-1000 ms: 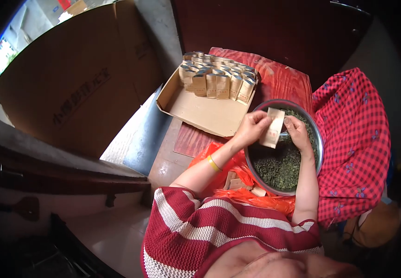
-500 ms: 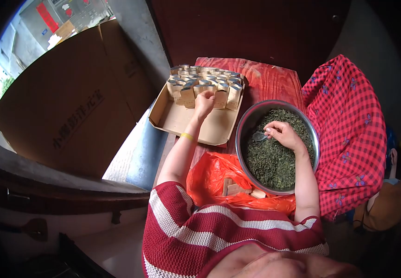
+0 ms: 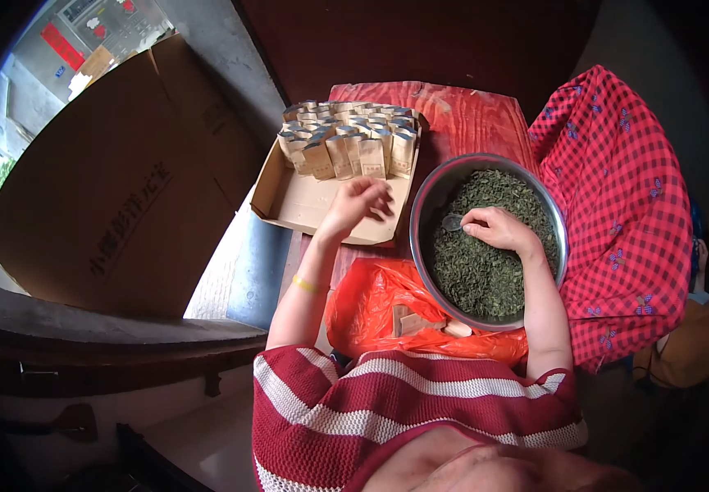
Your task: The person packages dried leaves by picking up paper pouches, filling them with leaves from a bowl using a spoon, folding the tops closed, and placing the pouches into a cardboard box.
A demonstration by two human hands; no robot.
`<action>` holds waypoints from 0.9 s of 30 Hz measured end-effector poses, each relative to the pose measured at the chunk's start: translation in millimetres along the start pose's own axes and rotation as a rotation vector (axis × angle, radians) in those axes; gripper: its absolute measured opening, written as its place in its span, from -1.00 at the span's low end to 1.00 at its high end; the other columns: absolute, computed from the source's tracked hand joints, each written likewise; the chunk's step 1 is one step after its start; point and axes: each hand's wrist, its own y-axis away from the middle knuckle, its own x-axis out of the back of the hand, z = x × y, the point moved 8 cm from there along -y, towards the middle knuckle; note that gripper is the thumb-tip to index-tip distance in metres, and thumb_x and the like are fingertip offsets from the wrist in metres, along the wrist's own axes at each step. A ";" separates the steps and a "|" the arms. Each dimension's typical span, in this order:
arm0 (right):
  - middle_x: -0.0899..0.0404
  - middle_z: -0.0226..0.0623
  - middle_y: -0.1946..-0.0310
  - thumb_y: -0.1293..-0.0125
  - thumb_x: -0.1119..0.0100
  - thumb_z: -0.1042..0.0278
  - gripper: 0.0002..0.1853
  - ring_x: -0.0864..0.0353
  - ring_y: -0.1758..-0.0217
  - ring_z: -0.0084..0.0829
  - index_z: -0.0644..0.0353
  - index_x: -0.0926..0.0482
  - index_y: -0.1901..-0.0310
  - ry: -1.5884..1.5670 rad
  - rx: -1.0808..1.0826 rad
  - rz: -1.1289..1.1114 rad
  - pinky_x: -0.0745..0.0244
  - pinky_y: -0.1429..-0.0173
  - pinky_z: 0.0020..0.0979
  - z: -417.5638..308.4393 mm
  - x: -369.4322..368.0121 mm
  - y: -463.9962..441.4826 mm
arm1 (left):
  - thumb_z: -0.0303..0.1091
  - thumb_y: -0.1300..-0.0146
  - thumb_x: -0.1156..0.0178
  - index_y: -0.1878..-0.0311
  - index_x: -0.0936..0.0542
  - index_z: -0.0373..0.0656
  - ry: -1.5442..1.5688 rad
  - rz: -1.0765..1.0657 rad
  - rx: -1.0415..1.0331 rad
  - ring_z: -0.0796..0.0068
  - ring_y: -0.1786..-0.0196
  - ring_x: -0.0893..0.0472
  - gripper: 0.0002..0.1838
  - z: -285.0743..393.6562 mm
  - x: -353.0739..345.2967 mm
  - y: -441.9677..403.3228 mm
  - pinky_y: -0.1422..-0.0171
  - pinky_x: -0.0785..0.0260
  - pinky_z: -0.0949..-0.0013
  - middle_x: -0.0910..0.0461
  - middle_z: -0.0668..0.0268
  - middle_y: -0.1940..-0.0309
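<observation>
Dozens of packets [image 3: 339, 152]: upright, brown and packed close together in the far part of a shallow cardboard tray [image 3: 309, 201]; many tops show dark openings.
Counter [image 3: 473, 123]: reddish, with a wood-like pattern, beneath the tray and the metal bowl [image 3: 417, 246].
Orange bag [image 3: 362, 291]: crumpled on the near side, against the bowl, with light brown pieces [image 3: 412, 320] on it.
Checked cloth [image 3: 625, 221]: red and black, bulging up beside the bowl's right side.
Large cardboard panel [image 3: 100, 197]: dark, printed with characters, well to the left of the tray.
In the way: the right forearm crosses the bowl's near right rim and covers some leaves; the left grip [image 3: 360, 205] blocks part of the tray's near floor.
Left grip: fingers blurred, loosely curled and slightly apart, over the tray near the front packets; contact with them cannot be told.
Right grip [image 3: 498, 228]: thumb and fingers pressed together, pinching a clear spoon [image 3: 452, 222] whose handle they mostly hide.
Spoon position: its bowl end points left from the right fingertips, over the dark green leaves [image 3: 481, 283].
Leaves: spread across the metal bowl, below and around the right grip.
Packets from the grip: just beyond the left one, well apart from the right one.
</observation>
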 end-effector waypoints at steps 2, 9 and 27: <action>-0.71 -0.15 0.24 -0.33 -0.21 0.22 -0.76 -0.70 0.14 -0.17 0.20 -0.65 0.10 0.227 -0.061 -0.051 -0.54 0.03 -0.22 5.7 -6.7 1.5 | -0.26 -0.47 -0.14 0.09 -0.63 -0.23 -0.100 -0.223 0.157 0.48 0.29 -0.71 -0.77 3.6 -28.6 43.7 0.20 -0.59 0.41 -0.69 0.23 0.27; -0.71 -0.17 0.20 -0.29 -0.18 0.11 -0.70 -0.68 0.05 -0.12 0.10 -0.67 0.07 0.289 -0.139 -0.095 -0.52 -0.06 -0.17 24.0 -19.8 -8.4 | -0.30 -0.32 -0.26 -0.15 -0.56 -0.24 -0.807 -0.501 -0.157 0.07 -0.12 -0.61 -0.62 -39.9 -98.9 120.5 -0.23 -0.46 0.16 -0.62 0.03 -0.05; -0.72 -0.23 0.15 -0.29 -0.20 0.11 -0.70 -0.69 0.01 -0.21 0.07 -0.67 0.06 0.279 -0.205 -0.045 -0.53 -0.10 -0.25 29.4 -17.9 -9.6 | -0.44 -0.08 -0.34 0.18 -0.61 -0.19 -1.048 0.121 -0.559 0.16 0.17 -0.62 -0.78 -10.1 -76.7 160.1 -0.08 -0.37 0.10 -0.61 0.17 0.32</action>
